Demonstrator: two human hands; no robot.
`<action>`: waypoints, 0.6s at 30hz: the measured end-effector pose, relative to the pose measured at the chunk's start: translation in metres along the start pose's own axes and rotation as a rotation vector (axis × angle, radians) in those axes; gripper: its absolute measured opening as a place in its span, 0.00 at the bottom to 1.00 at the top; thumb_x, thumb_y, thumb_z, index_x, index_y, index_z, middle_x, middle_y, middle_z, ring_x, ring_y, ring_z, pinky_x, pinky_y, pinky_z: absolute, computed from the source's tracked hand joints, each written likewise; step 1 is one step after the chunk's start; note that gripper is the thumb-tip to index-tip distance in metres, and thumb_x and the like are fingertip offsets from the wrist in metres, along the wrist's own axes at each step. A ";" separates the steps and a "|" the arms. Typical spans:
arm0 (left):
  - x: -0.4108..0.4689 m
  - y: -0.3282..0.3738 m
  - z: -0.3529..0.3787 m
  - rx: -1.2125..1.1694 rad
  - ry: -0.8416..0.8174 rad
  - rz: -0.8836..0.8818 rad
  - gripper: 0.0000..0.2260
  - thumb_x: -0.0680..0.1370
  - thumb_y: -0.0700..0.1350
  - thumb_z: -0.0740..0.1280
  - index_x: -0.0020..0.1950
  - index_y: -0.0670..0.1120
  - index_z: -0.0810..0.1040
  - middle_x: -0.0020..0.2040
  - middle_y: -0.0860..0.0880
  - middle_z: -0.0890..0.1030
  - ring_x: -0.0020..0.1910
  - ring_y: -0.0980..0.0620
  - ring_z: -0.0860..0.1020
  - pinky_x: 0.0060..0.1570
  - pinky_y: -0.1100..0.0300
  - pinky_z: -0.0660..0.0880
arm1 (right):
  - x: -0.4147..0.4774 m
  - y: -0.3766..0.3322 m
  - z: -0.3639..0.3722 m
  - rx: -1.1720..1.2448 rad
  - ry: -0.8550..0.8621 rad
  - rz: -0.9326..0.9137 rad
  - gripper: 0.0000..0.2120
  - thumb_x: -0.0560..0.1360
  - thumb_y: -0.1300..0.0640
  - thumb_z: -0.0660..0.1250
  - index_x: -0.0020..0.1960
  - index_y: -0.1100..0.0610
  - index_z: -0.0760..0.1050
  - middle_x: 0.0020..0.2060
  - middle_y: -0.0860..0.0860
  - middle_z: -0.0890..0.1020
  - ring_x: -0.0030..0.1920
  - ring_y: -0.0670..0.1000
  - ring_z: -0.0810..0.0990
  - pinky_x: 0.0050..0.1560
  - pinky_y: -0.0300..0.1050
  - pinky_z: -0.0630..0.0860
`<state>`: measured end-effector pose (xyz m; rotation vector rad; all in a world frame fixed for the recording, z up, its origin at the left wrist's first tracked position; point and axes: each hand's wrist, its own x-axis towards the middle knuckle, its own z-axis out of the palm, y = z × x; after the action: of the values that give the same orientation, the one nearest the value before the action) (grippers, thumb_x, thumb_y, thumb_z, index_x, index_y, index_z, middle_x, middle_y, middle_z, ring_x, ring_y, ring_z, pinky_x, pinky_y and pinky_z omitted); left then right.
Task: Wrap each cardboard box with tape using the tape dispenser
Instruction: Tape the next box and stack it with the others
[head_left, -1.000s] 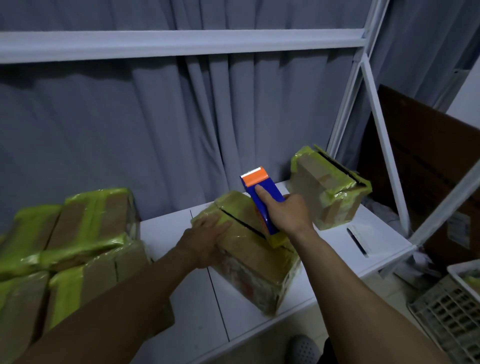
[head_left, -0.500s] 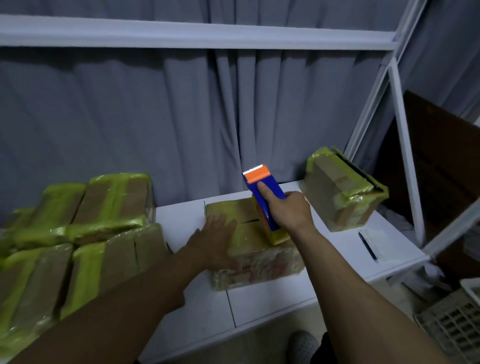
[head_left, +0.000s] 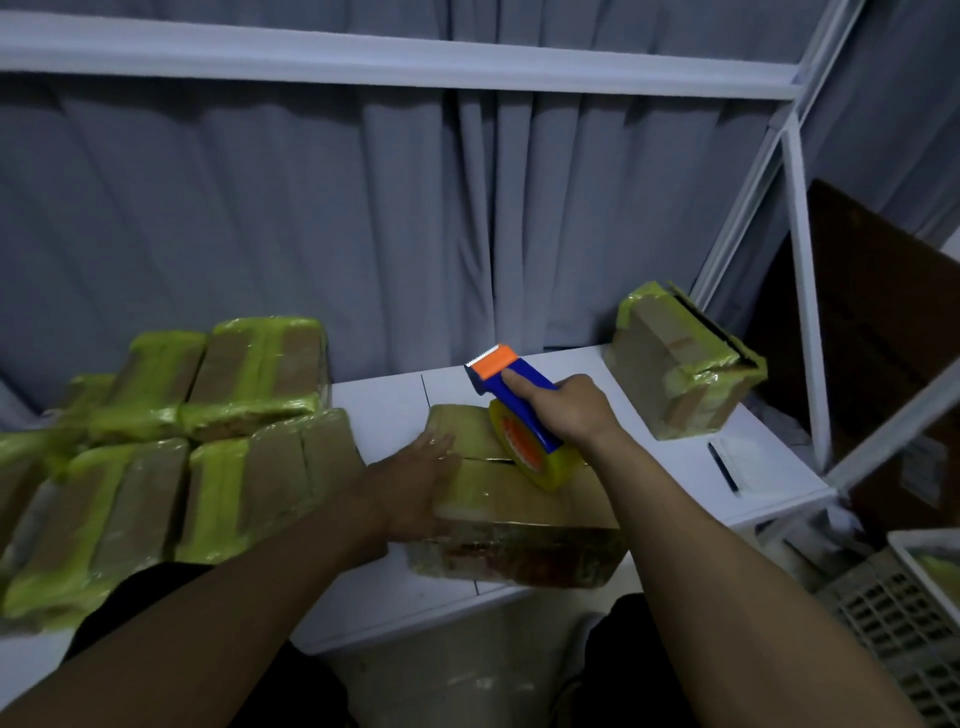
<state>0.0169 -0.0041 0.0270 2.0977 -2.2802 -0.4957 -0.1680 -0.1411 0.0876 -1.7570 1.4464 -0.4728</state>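
White table (head_left: 384, 410), left hand (head_left: 415, 483) on box (head_left: 519, 514), right hand (head_left: 571, 410) around tape dispenser (head_left: 511, 376)

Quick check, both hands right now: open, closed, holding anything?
Left hand: open, fingers flat on the cardboard box.
Right hand: closed round the tape dispenser, held on the box top.
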 end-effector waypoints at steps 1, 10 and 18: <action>-0.004 0.000 0.000 0.001 0.016 -0.012 0.44 0.73 0.64 0.71 0.81 0.52 0.54 0.81 0.50 0.50 0.80 0.48 0.48 0.74 0.55 0.58 | -0.001 -0.002 -0.003 0.008 0.007 -0.004 0.33 0.72 0.28 0.69 0.55 0.59 0.77 0.49 0.54 0.84 0.45 0.52 0.83 0.38 0.42 0.73; -0.015 0.006 -0.016 -0.462 0.064 -0.280 0.30 0.77 0.69 0.56 0.76 0.58 0.66 0.79 0.55 0.59 0.79 0.49 0.53 0.76 0.50 0.53 | -0.005 -0.014 -0.006 -0.105 -0.110 -0.034 0.36 0.69 0.26 0.70 0.51 0.60 0.81 0.45 0.55 0.85 0.41 0.51 0.84 0.37 0.42 0.74; 0.020 0.008 -0.059 -1.181 0.548 -0.504 0.23 0.79 0.68 0.57 0.45 0.53 0.83 0.46 0.54 0.84 0.48 0.53 0.81 0.52 0.55 0.73 | -0.005 -0.023 -0.023 -0.132 -0.202 -0.197 0.28 0.68 0.27 0.72 0.38 0.54 0.82 0.31 0.48 0.83 0.32 0.47 0.82 0.36 0.40 0.73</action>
<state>0.0201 -0.0360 0.0805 1.7313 -0.7578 -0.8370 -0.1707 -0.1435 0.1202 -2.0019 1.1927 -0.2951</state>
